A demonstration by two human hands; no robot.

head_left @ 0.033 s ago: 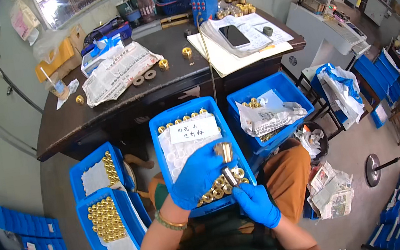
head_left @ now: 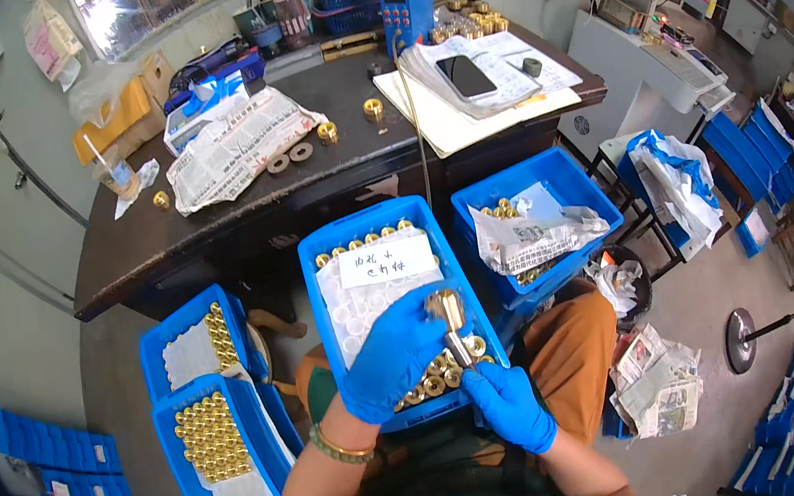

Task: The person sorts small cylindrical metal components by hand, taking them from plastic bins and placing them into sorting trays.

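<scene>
My left hand (head_left: 393,351), in a blue glove, is closed around a brass fitting (head_left: 445,308) whose upper end faces up. From below, the tip of a steel rod-like tool (head_left: 460,348) meets this fitting; I cannot tell how far it goes in. My right hand (head_left: 510,404), gloved too, is closed on the tool's lower part. Both hands are above a blue crate (head_left: 316,299) on my lap. In it, brass fittings (head_left: 449,374) show at the near end and along the far edge, with white liner and a handwritten paper note (head_left: 385,262) between.
Two blue crates of brass fittings (head_left: 209,438) stand at left; another blue crate (head_left: 532,170) with newspaper is at right. Ahead is a dark desk (head_left: 243,218) bearing a phone (head_left: 467,77), papers and loose brass rings. A waste bin (head_left: 634,277) and newspapers (head_left: 657,382) are on the floor.
The brass fitting has tilted slightly in my left hand, and the tool's tip sits a little closer to it. My right hand has hardly moved.
</scene>
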